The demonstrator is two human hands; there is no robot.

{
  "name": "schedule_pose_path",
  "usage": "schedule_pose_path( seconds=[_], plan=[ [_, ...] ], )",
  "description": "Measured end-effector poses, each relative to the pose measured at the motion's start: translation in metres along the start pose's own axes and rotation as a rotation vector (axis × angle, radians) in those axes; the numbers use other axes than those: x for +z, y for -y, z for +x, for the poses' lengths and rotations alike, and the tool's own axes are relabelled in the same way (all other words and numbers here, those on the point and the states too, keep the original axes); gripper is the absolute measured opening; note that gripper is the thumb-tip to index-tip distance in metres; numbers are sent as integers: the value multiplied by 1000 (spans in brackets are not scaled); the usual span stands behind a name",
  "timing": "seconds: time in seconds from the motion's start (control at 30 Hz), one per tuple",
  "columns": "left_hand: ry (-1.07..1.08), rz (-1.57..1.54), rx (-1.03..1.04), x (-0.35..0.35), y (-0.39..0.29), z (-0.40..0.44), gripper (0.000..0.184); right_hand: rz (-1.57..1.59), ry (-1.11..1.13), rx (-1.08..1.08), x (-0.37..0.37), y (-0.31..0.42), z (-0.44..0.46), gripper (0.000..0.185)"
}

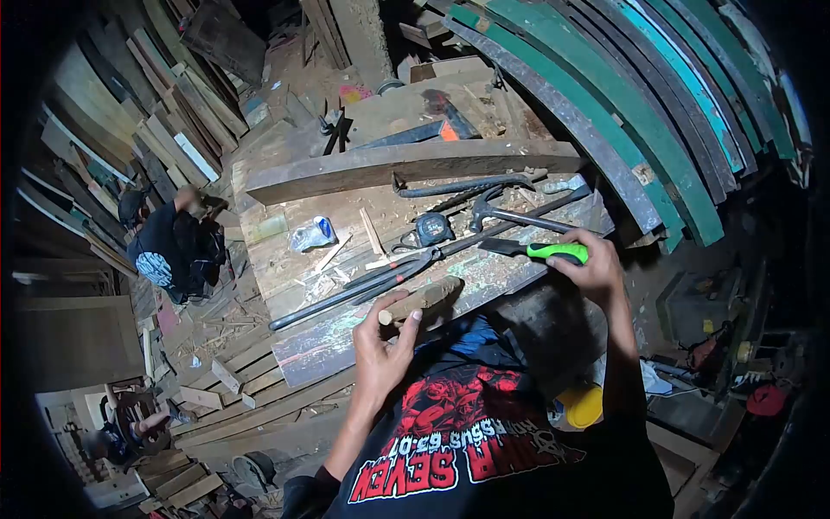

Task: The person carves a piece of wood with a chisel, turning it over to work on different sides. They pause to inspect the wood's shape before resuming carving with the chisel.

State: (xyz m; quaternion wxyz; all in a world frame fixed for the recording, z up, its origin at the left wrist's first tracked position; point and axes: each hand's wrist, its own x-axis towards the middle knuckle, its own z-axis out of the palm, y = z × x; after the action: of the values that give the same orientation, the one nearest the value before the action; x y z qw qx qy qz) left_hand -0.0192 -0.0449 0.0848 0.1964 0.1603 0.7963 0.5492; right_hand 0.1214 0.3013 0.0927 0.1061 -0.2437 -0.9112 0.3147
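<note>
My left hand (380,353) is closed around a short wooden block (424,299) near the front edge of the workbench (303,359). The block is tilted, and a pale round end shows near my thumb. To the right, my right hand (598,266) grips the green handle of a bladed tool (558,253); its dark flat end points left over the bench, and I cannot tell its exact kind. Just beyond lie a claw hammer (510,216), a tape measure (432,229) and a long pair of pincers (406,270).
A curved timber (406,166) crosses the bench, with a pry bar (458,187) before it. A crumpled packet (313,234) and wood slivers lie at left. Green curved boards (596,121) stack at upper right. A person (173,246) crouches at left; another person (125,432) is lower left.
</note>
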Motion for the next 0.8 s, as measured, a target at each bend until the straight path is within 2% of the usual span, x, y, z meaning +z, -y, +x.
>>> schedule_pose_path(
  seconds=[0.1,0.2,0.23,0.33,0.37,0.4,0.47,0.5,0.53,0.6,0.7,0.8],
  plan=[
    [0,37,142,5,5,6,24,56,-88,34,-14,21,2,35],
    [-13,206,319,3,14,13,25,328,-346,-98,2,11,4,33],
    [3,197,334,2,13,13,24,461,-369,-77,6,10,1,31],
    [-19,111,362,6,16,11,22,772,-589,-195,35,11,11,29],
    [-64,23,401,11,26,13,17,773,-664,-305,44,16,22,23],
    [-106,-180,362,20,42,15,5,945,-656,-267,52,28,24,22],
    [-161,-545,270,33,56,18,21,1283,-632,-187,62,47,28,18],
    [-133,-649,255,35,62,20,38,1309,-505,-228,61,53,25,16],
    [-127,-614,287,37,66,24,46,1364,-501,-165,62,63,22,9],
    [-74,-603,348,42,64,28,52,1479,-344,-216,66,71,25,14],
    [-84,-645,452,53,58,36,58,1304,-252,-226,48,100,23,22],
    [-148,-633,458,60,49,35,62,1543,-10,-478,11,129,15,32]
  ],
)
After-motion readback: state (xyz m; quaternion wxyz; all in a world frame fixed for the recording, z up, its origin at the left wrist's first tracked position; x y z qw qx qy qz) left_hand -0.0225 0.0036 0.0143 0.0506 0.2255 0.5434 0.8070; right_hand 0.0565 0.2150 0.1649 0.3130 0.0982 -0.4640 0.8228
